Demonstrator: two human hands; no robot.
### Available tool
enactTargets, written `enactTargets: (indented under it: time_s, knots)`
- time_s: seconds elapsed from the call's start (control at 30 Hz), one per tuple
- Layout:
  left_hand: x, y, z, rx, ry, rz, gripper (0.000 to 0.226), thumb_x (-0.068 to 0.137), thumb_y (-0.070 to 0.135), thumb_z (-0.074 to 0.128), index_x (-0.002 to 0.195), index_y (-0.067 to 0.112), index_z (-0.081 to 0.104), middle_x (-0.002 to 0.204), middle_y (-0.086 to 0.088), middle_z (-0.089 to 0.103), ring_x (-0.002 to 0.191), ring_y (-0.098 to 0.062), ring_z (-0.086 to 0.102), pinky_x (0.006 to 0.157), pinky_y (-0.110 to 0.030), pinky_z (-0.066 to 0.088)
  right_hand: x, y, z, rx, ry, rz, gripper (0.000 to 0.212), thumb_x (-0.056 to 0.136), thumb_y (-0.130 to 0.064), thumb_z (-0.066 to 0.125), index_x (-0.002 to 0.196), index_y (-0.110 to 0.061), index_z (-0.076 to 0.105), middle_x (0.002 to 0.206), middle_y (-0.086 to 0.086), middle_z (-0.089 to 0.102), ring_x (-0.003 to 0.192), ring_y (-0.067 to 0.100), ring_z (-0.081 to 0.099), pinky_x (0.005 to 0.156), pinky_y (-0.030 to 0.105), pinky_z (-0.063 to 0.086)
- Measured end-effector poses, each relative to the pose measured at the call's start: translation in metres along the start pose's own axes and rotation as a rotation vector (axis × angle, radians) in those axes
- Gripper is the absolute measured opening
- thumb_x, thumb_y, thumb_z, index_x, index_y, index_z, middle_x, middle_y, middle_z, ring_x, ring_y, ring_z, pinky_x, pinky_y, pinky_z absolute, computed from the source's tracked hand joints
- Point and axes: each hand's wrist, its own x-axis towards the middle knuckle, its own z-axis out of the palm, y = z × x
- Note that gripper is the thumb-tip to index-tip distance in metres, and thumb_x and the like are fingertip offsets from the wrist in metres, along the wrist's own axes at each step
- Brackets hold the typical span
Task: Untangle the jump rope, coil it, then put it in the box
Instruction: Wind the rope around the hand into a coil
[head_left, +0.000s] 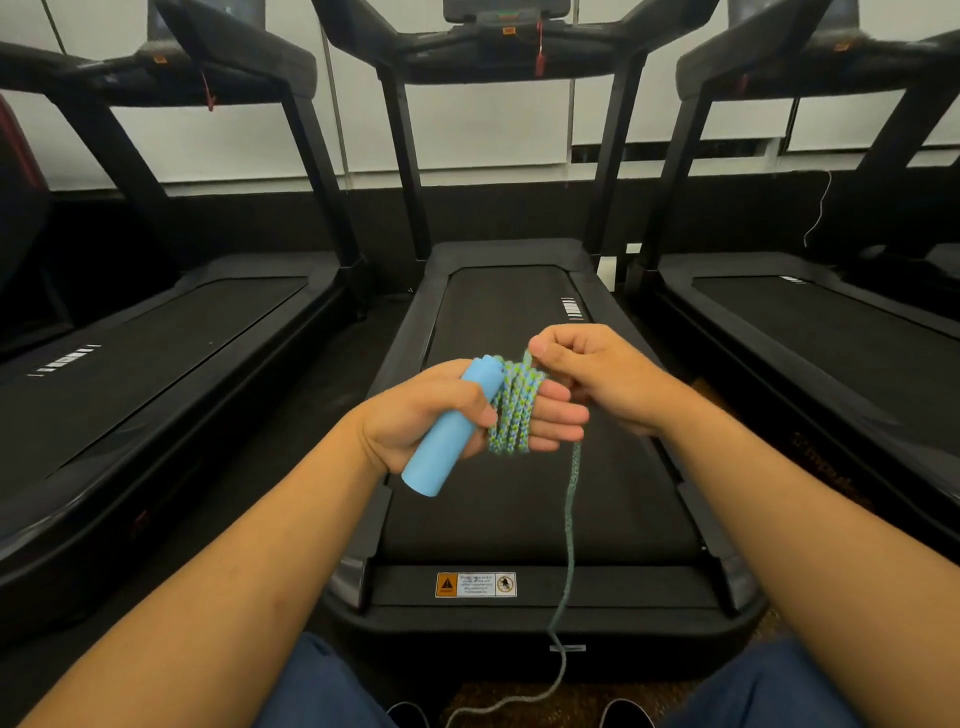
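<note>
From the head camera, the left hand (436, 415) holds a light blue handle (451, 427) under its thumb, fingers pointing right. The jump rope (511, 410), braided green and blue, is wound in several turns round those fingers. The right hand (597, 379) has its fingers curled and pinches the rope at the top of the coil. A loose length hangs from the hands and trails to the floor between the person's knees. A treadmill (519, 322) stands straight ahead, with another on each side.
</note>
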Motion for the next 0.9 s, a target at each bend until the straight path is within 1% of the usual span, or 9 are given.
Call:
enactTargets:
  time_s: [0.03, 0.13, 0.23, 0.3, 0.43, 0.6, 0.77, 0.83, 0.9]
  knots:
    - [0.0, 0.001, 0.001, -0.043, 0.035, 0.014, 0.042, 0.069, -0.007, 0.052, 0.107, -0.006, 0.07, 0.102, -0.028, 0.068, 0.079, -0.034, 0.07, 0.065, -0.024, 0.058, 0.0, 0.002, 0.004, 0.038, -0.006, 0.009, 0.033, 0.103, -0.03, 0.054, 0.092, 0.0, 0.06, 0.073, 0.011, 0.047, 0.063, 0.014, 0.044, 0.057, 0.024, 0.04]
    - [0.0, 0.002, -0.001, -0.135, 0.014, 0.063, 0.058, 0.072, 0.002, 0.057, 0.128, -0.011, 0.059, 0.126, -0.033, 0.059, 0.113, -0.046, 0.059, 0.103, -0.045, 0.046, -0.001, 0.009, 0.024, 0.194, -0.042, 0.076, 0.026, 0.108, -0.014, 0.038, 0.101, 0.001, 0.059, 0.071, 0.01, 0.043, 0.06, 0.016, 0.044, 0.054, 0.024, 0.041]
    - [0.005, 0.004, -0.01, -0.24, 0.057, 0.087, 0.094, 0.065, 0.01, 0.077, 0.145, -0.015, 0.034, 0.146, -0.031, 0.043, 0.135, -0.044, 0.042, 0.123, -0.051, 0.021, -0.004, 0.01, 0.045, 0.302, -0.044, 0.167, 0.034, 0.108, -0.01, 0.024, 0.096, -0.017, 0.055, 0.064, 0.002, 0.039, 0.05, 0.011, 0.033, 0.048, 0.025, 0.032]
    - [0.005, 0.006, -0.011, -0.296, -0.004, 0.163, 0.088, 0.069, 0.011, 0.074, 0.146, -0.011, 0.038, 0.153, -0.03, 0.04, 0.143, -0.041, 0.039, 0.122, -0.048, 0.024, -0.005, 0.01, 0.054, 0.315, -0.113, 0.212, 0.028, 0.108, -0.012, 0.028, 0.091, -0.014, 0.051, 0.06, 0.002, 0.042, 0.046, 0.011, 0.033, 0.047, 0.025, 0.03]
    - [0.006, 0.009, -0.018, -0.316, 0.004, 0.249, 0.077, 0.071, 0.007, 0.069, 0.142, -0.009, 0.045, 0.15, -0.028, 0.046, 0.14, -0.039, 0.046, 0.117, -0.046, 0.037, -0.009, 0.013, 0.064, 0.227, -0.249, 0.273, 0.03, 0.109, -0.027, 0.035, 0.092, -0.012, 0.054, 0.061, 0.004, 0.046, 0.046, 0.013, 0.031, 0.045, 0.027, 0.028]
    - [0.006, 0.0, -0.035, -0.157, 0.199, 0.241, 0.062, 0.082, 0.001, 0.045, 0.143, -0.009, 0.042, 0.144, -0.027, 0.053, 0.136, -0.039, 0.051, 0.117, -0.049, 0.036, -0.013, 0.003, 0.067, -0.109, -0.354, 0.273, 0.031, 0.108, -0.036, 0.042, 0.096, -0.013, 0.058, 0.061, 0.001, 0.047, 0.046, 0.011, 0.034, 0.046, 0.025, 0.031]
    - [0.011, -0.006, -0.048, 0.029, 0.343, 0.199, 0.06, 0.077, -0.001, 0.048, 0.137, -0.006, 0.049, 0.137, -0.021, 0.062, 0.13, -0.033, 0.058, 0.115, -0.046, 0.039, -0.015, -0.014, 0.057, -0.274, -0.382, 0.218, 0.031, 0.105, -0.032, 0.048, 0.083, -0.015, 0.061, 0.056, -0.005, 0.047, 0.048, 0.01, 0.038, 0.048, 0.024, 0.035]
    - [0.01, -0.008, -0.051, 0.065, 0.374, 0.137, 0.058, 0.075, 0.0, 0.05, 0.132, -0.004, 0.054, 0.129, -0.016, 0.069, 0.122, -0.028, 0.065, 0.107, -0.042, 0.046, -0.014, -0.022, 0.05, -0.252, -0.337, 0.158, 0.029, 0.105, -0.027, 0.048, 0.081, -0.015, 0.059, 0.056, -0.007, 0.044, 0.05, 0.01, 0.037, 0.048, 0.023, 0.034]
    - [0.009, -0.009, -0.046, 0.176, 0.379, 0.069, 0.048, 0.073, 0.003, 0.052, 0.119, 0.003, 0.064, 0.107, -0.005, 0.076, 0.1, -0.018, 0.071, 0.088, -0.032, 0.053, -0.011, -0.028, 0.042, -0.199, -0.241, 0.116, 0.027, 0.104, -0.022, 0.048, 0.079, -0.015, 0.058, 0.056, -0.005, 0.042, 0.049, 0.009, 0.034, 0.046, 0.022, 0.032]
